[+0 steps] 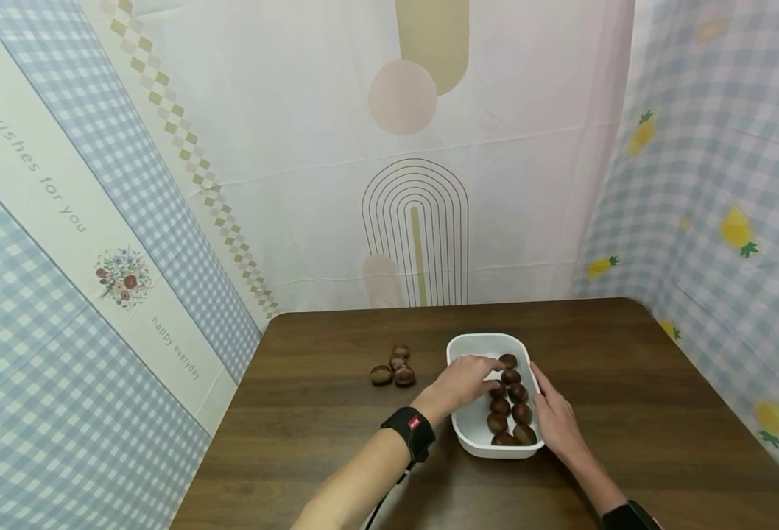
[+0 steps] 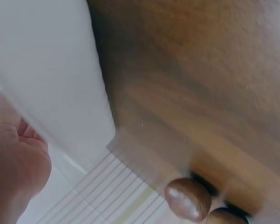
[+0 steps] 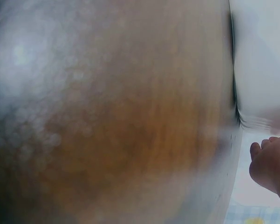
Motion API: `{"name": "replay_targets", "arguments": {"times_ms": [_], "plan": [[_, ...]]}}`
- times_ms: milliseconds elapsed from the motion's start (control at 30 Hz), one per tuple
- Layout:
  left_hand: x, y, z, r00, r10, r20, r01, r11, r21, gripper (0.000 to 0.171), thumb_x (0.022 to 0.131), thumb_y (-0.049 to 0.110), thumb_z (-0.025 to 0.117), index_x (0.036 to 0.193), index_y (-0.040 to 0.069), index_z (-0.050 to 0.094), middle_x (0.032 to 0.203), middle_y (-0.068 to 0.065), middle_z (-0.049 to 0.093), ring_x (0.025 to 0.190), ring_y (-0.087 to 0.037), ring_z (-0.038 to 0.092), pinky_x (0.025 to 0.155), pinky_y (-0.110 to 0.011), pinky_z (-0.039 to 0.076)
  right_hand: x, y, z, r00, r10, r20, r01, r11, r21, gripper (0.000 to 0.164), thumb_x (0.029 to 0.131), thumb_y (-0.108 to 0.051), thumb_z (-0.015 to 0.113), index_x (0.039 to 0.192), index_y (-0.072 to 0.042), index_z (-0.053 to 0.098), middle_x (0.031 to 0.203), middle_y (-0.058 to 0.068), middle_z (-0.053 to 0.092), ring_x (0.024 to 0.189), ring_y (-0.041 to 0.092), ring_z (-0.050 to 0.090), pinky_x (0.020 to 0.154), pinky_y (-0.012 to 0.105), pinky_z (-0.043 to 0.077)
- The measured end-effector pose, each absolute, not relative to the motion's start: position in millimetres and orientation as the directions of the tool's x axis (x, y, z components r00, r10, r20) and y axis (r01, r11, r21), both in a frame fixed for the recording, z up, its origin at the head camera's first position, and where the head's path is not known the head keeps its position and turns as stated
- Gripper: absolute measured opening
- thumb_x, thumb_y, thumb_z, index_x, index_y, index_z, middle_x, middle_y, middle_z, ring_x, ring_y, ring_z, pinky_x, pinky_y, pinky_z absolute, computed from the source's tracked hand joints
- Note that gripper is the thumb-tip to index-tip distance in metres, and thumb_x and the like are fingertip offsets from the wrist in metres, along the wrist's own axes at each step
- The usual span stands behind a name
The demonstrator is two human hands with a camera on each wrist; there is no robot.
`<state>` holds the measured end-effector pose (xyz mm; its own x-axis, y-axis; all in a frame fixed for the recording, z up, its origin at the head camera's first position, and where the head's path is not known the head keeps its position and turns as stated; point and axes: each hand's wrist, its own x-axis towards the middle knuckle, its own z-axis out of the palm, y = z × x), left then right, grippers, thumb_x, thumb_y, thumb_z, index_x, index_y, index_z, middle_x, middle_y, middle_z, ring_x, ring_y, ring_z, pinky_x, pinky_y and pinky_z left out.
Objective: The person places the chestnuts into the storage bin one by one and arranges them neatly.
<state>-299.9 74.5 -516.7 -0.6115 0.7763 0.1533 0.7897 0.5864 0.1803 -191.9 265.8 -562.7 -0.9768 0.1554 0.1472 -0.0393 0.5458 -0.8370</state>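
A white rectangular container (image 1: 482, 449) stands on the table, holding several glossy dark brown oval fruits (image 1: 521, 414) in two rough columns. My left hand (image 1: 465, 379) reaches over its left rim, fingers and thumb spread apart inside. White container floor shows between thumb and forefinger, and the thumb tip is right at a fruit (image 1: 498, 389) of the left column. My right hand (image 1: 557, 418) holds the container's right side, thumb at the rim and fingers along the outer wall. In the left wrist view the container wall hides most of the left fingertips.
On the brown wooden table (image 1: 310, 434), left of the container, several more brown fruits (image 1: 403, 376) lie in a loose cluster. A patterned white cloth (image 1: 310, 221) hangs behind the table, with checked cloth (image 1: 707, 184) on the right.
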Motion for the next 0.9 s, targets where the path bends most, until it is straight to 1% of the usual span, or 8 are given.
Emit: {"name": "replay_targets", "arguments": {"times_ms": [67,133,300,367,433,533,667,900], "plan": [[-302,67,-510,-0.605,0.776,0.180,0.794,0.571,0.207,0.034,0.105,0.026,0.072,0.137,0.016,0.071,0.130,0.005,0.073,0.116,-0.006,0.069,0.097,-0.020,0.052,-192,266,-563,-0.977,0.155,0.146,-0.039,0.545,-0.838,0.056,0.112,-0.009,0.034,0.168,-0.007,0.029,0.165,0.030,0.034,0.147,0.049,0.038,0.112,0.065,0.036],[-305,58,-504,-0.604,0.771,0.200,0.794,0.562,0.231,0.035,0.105,0.025,0.070,0.138,0.014,0.070,0.132,0.004,0.073,0.118,-0.008,0.068,0.097,-0.020,0.052,-191,266,-562,-0.978,0.158,0.137,-0.029,0.546,-0.837,0.056,0.112,-0.009,0.034,0.168,-0.008,0.029,0.163,0.030,0.035,0.143,0.050,0.043,0.108,0.064,0.039],[-312,36,-492,-0.640,0.737,0.215,0.765,0.587,0.266,0.035,0.106,0.024,0.069,0.139,0.014,0.070,0.133,0.003,0.073,0.120,-0.010,0.068,0.098,-0.024,0.054,-191,265,-560,-0.982,0.157,0.102,-0.001,0.540,-0.841,0.056,0.113,-0.010,0.034,0.169,-0.009,0.027,0.163,0.032,0.035,0.140,0.052,0.045,0.106,0.065,0.040],[-315,27,-491,-0.653,0.724,0.223,0.755,0.598,0.267,0.035,0.105,0.023,0.070,0.139,0.014,0.070,0.132,0.002,0.073,0.116,-0.011,0.070,0.095,-0.024,0.055,-191,265,-560,-0.983,0.156,0.101,0.000,0.543,-0.840,0.056,0.113,-0.010,0.034,0.169,-0.009,0.027,0.164,0.032,0.034,0.143,0.053,0.042,0.109,0.066,0.038],[-317,17,-491,-0.665,0.710,0.232,0.746,0.612,0.264,0.035,0.105,0.022,0.071,0.138,0.014,0.071,0.132,0.001,0.073,0.112,-0.011,0.072,0.093,-0.025,0.057,-190,266,-559,-0.982,0.159,0.105,0.000,0.549,-0.836,0.056,0.113,-0.009,0.034,0.168,-0.008,0.028,0.164,0.032,0.033,0.143,0.053,0.042,0.108,0.065,0.039],[-320,2,-493,-0.682,0.689,0.245,0.731,0.630,0.263,0.035,0.103,0.021,0.073,0.138,0.013,0.071,0.133,0.000,0.073,0.113,-0.013,0.072,0.094,-0.027,0.057,-189,266,-559,-0.980,0.161,0.113,-0.005,0.555,-0.832,0.056,0.112,-0.009,0.035,0.168,-0.008,0.029,0.163,0.032,0.034,0.143,0.053,0.042,0.107,0.064,0.040],[-322,-19,-498,-0.698,0.667,0.258,0.716,0.649,0.257,0.036,0.102,0.022,0.075,0.137,0.012,0.071,0.134,-0.001,0.073,0.119,-0.015,0.070,0.097,-0.031,0.057,-188,265,-559,-0.981,0.157,0.115,-0.011,0.548,-0.836,0.056,0.112,-0.010,0.035,0.168,-0.008,0.029,0.164,0.032,0.033,0.144,0.052,0.040,0.108,0.064,0.038],[-324,-52,-505,-0.724,0.646,0.243,0.690,0.678,0.253,0.037,0.102,0.023,0.075,0.138,0.012,0.070,0.132,-0.003,0.073,0.111,-0.017,0.073,0.092,-0.033,0.059,-189,264,-561,-0.978,0.150,0.143,-0.038,0.547,-0.836,0.055,0.113,-0.011,0.033,0.168,-0.005,0.029,0.165,0.030,0.032,0.148,0.051,0.035,0.112,0.066,0.035]]}}
